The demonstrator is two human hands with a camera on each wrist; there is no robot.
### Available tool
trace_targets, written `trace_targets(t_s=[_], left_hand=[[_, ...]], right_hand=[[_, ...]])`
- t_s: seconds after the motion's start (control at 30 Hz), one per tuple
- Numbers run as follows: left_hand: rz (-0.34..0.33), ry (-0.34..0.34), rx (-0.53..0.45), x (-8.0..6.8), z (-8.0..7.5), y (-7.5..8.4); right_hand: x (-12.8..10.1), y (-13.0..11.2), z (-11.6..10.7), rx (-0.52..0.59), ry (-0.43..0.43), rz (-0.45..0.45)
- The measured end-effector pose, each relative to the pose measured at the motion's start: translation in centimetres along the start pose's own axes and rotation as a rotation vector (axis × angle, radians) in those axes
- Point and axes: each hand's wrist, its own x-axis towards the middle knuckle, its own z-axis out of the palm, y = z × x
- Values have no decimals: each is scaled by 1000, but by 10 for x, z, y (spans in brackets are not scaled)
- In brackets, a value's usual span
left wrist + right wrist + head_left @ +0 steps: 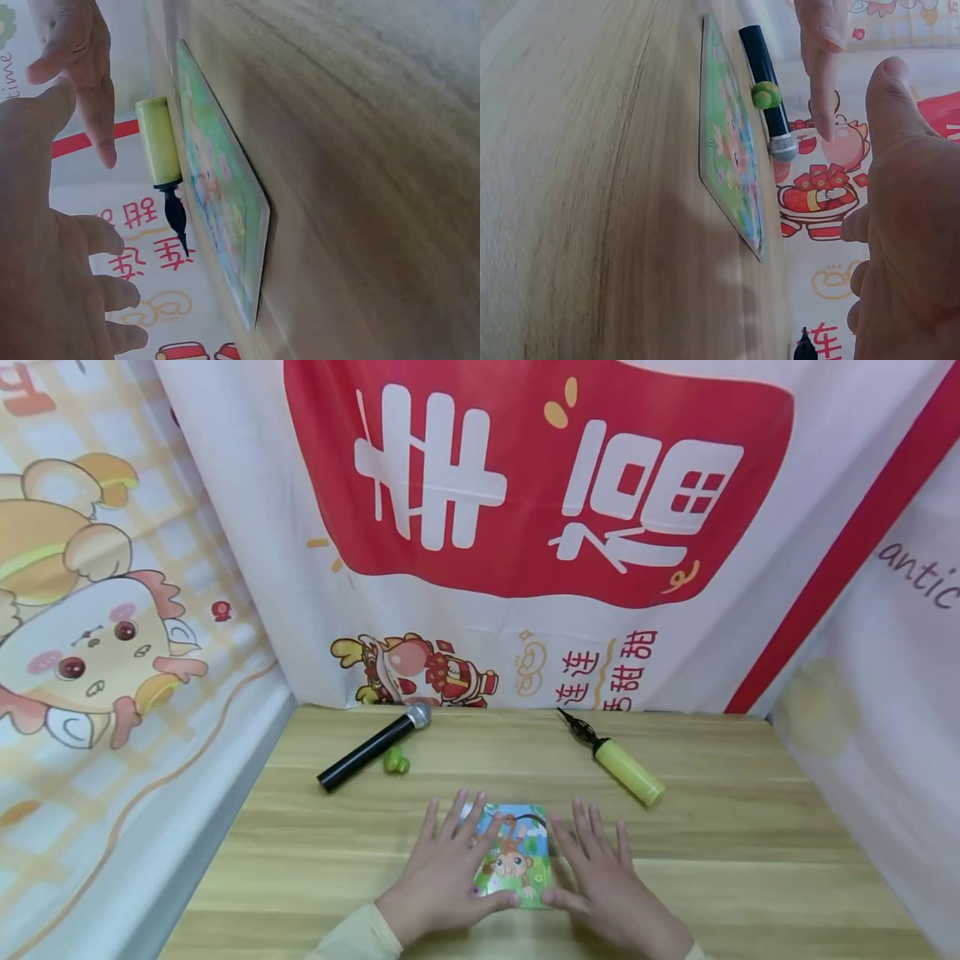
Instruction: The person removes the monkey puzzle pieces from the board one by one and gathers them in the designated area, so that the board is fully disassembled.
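Wooden worktop (750,843), walled on three sides by printed cloth. A picture card (517,860) with a cartoon monkey lies flat near the front edge, between the two hands.

Left hand (442,868): palm down, fingers straight and spread, lying over the card's left edge; thumb tip at the card's lower edge. Grip apart, clamped on nothing. In the left wrist view the card (225,195) lies flush on the wood, with the hand (52,247) above it; whether the fingers press on the card there, cannot tell.

Right hand (607,885): palm down, fingers straight and spread, just beside the card's right edge; thumb touching the lower right corner. Grip apart, holding nothing. The right wrist view shows the card (731,157) flat on the wood, with the hand (907,217) above it.

Surroundings:
- Microphone (372,747), black handle with silver head, lies diagonally behind the left hand, head toward the back wall, well apart from the card.
- Small green object (396,762) just beside the microphone's handle; kind cannot be told.
- Yellow-green hand pump (618,762) with black nozzle lies diagonally behind the right hand, nozzle toward the back wall.
- Back cloth (525,485): red panel with white characters, cartoon figure below.

Nothing lies between either hand and the card; microphone and pump both lie behind the fingertips.
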Motion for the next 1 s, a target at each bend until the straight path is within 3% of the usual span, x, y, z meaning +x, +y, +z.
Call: trace_targets(t_s=[0.17,0.4,0.53,0.67,0.83,1.0], left_hand=[[26,-17,2,4,12,-5],[64,-18,16,22,19,-18],[71,-5,51,37,16,-23],[136,-48,70,46,14,-21],[184,-134,61,41,19,-13],[182,-145,52,30,23,-10]], right_hand=[[14,6,8,2,27,-12],[62,16,4,53,161,-95],[89,22,-4,66,118,-77],[105,28,-11,42,48,-36],[107,27,-10,7,-39,-34],[106,20,-2,-23,-71,-35]])
